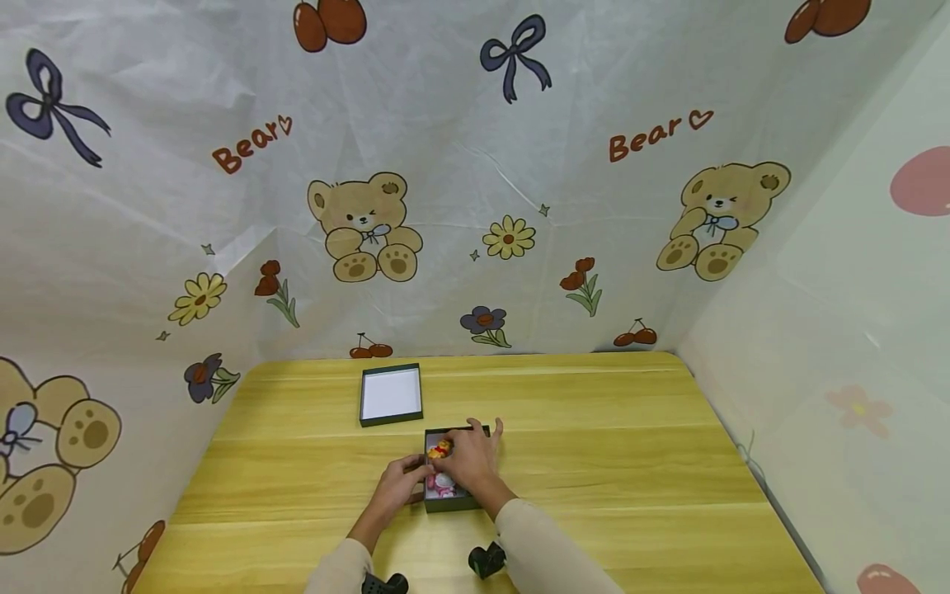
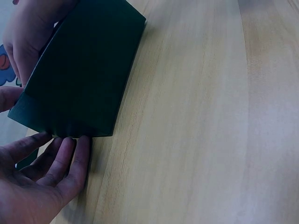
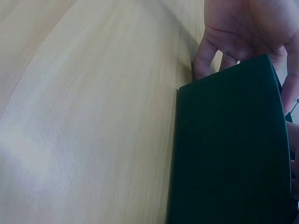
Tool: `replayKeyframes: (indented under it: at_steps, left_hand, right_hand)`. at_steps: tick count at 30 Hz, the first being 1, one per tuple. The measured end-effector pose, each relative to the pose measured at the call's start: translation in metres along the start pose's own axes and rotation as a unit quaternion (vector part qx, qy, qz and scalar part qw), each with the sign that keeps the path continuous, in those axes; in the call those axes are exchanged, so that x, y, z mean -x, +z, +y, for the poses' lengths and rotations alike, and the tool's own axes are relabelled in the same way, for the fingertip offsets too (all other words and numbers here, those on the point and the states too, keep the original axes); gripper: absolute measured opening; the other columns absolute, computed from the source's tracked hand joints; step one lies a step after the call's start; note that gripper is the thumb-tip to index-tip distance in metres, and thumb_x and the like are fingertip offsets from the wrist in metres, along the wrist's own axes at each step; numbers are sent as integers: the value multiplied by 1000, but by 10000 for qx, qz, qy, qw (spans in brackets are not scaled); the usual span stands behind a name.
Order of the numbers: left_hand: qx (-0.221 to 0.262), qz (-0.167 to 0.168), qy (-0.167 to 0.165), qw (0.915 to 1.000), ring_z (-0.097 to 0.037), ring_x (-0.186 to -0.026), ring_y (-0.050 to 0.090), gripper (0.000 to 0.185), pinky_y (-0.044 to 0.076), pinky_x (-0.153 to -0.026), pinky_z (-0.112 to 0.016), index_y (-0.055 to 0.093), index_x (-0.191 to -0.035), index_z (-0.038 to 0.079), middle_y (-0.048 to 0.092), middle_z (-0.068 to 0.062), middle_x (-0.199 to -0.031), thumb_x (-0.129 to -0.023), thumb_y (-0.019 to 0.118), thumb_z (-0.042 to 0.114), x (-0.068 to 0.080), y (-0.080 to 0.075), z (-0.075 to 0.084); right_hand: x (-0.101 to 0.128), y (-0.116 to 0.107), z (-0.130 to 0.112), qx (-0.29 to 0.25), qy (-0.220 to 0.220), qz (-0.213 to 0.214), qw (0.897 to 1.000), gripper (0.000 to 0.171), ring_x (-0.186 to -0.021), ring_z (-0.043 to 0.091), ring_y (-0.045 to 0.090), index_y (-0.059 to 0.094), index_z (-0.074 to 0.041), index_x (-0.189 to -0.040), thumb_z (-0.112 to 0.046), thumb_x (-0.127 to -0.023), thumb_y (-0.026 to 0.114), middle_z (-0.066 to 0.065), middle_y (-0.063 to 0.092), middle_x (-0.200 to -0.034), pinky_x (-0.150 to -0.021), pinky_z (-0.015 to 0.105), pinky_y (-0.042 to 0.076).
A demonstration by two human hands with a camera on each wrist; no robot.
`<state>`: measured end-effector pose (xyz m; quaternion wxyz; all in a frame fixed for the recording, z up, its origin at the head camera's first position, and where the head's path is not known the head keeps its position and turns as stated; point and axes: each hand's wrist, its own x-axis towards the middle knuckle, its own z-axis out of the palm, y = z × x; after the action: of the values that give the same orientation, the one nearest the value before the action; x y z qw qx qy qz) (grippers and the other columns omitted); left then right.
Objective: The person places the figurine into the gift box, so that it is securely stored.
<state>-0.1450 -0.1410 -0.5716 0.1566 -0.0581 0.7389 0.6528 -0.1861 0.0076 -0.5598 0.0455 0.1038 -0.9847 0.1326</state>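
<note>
A dark green open box [image 1: 454, 505] lies on the wooden table in front of me. Inside it, towards the back, is a small yellow-and-red figurine [image 1: 440, 450], pinched between the thumb and index finger of my right hand [image 1: 475, 458]. The other right fingers reach past the box's far edge. Nearer the front of the box sits a pink-and-white figurine [image 1: 443, 485]. My left hand [image 1: 397, 487] holds the box's left side. In the left wrist view its fingers [image 2: 81, 156] press the green outer wall, with the thumb [image 2: 8, 98] at the rim.
A dark-edged lid [image 1: 391, 394] lies behind and left of the box, its white inside facing up. The wooden table [image 1: 616, 462] extends to both sides. Fabric printed with bears [image 1: 364, 227] covers the walls behind and beside it. Black wrist cameras [image 1: 486, 561] sit at both sleeves.
</note>
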Motion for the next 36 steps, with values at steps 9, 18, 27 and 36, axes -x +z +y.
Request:
replayKeyframes:
  at_steps: [9, 18, 27, 36]
  left_hand:
    - [26, 31, 15, 10000, -33, -108, 60, 57, 57, -79, -40, 43, -135, -15, 53, -30, -129, -95, 59, 21, -6, 0, -9]
    - [2, 28, -5, 10000, -32, -108, 60, 59, 57, -80, -40, 42, -135, -16, 53, -30, -128, -94, 60, 23, -7, -1, -11]
    - [-63, 23, 2, 10000, -32, -108, 60, 56, 56, -80, -41, 44, -134, -15, 54, -28, -127, -95, 59, 22, -6, -1, -11]
    - [5, -59, -30, 10000, -34, -109, 59, 53, 56, -81, -41, 42, -134, -17, 53, -31, -127, -96, 57, 17, 2, -1, 3]
  right_hand:
    - [0, 0, -1, 49, -13, -28, 10000, 45, -122, 26, 51, 77, -23, -97, -59, -70, 76, -8, 72, -89, -105, 68, 20]
    - [0, 1, 2, -27, -118, -84, 9999, 48, -123, 26, 50, 76, -22, -101, -59, -70, 76, -8, 72, -92, -106, 67, 20]
    - [0, -3, 3, -363, -117, -225, 9990, 49, -121, 26, 49, 75, -20, -105, -56, -72, 77, -7, 72, -92, -106, 66, 19]
    - [1, -11, 6, -1270, -169, -302, 9913, 44, -120, 29, 50, 75, -19, -104, -48, -72, 80, -4, 71, -97, -105, 68, 16]
